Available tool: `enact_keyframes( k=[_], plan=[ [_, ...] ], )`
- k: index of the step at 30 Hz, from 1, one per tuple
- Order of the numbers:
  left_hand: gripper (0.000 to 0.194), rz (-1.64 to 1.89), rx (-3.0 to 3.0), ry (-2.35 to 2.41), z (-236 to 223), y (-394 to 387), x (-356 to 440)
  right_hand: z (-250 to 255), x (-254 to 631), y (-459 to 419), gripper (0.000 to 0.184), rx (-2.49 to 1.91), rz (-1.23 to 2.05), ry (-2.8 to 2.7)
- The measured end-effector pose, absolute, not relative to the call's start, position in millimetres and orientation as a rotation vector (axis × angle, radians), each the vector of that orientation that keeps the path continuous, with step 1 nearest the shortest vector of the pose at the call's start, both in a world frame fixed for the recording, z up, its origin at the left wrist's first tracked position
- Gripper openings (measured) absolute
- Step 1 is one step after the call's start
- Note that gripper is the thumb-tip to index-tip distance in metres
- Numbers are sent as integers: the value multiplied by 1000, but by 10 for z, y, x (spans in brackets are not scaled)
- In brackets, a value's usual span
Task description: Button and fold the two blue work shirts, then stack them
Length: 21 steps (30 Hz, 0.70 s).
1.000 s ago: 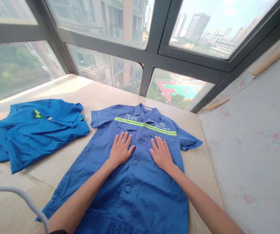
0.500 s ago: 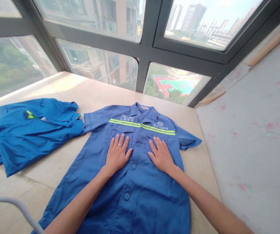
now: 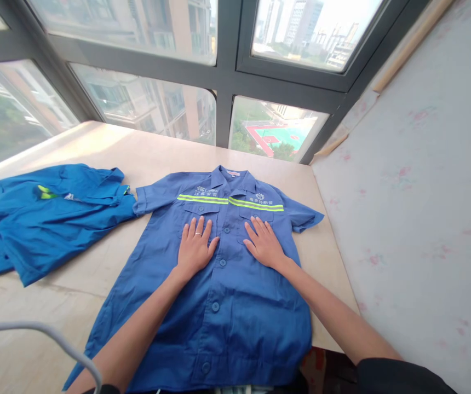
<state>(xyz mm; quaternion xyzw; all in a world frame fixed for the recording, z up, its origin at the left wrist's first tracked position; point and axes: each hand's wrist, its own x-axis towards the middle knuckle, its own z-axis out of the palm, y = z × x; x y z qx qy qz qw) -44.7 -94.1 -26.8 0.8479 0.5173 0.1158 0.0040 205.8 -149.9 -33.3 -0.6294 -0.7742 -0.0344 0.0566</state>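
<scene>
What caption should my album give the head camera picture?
Left hand and right hand resting on a blue shirt near windows.

Blue shirt (image 3: pixel 235 284) (yellow-striped) lies flat, front up, seemingly buttoned.

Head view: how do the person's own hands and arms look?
No gloves. The left hand wears a thin, pale ring; none shows on the right hand. Forearms are bare up to a black sleeve on the right and a dark edge, likely sleeve, on the left.
</scene>
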Motion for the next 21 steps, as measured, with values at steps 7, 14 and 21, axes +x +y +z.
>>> enact_keyframes(
  k=[7,14,21],
  plan=[
    [65,318,2691,1583,-285,-1215,-556,-326,1983,-1842,59,-1926,-58,-2352],
    [54,231,2625,1588,42,-1087,-514,-68,1993,-1743,54,-1934,153,-2315],
    [33,595,2394,1373,445,-636,-88,196,1777,-1073,44,-1701,187,-2125]
  ],
)
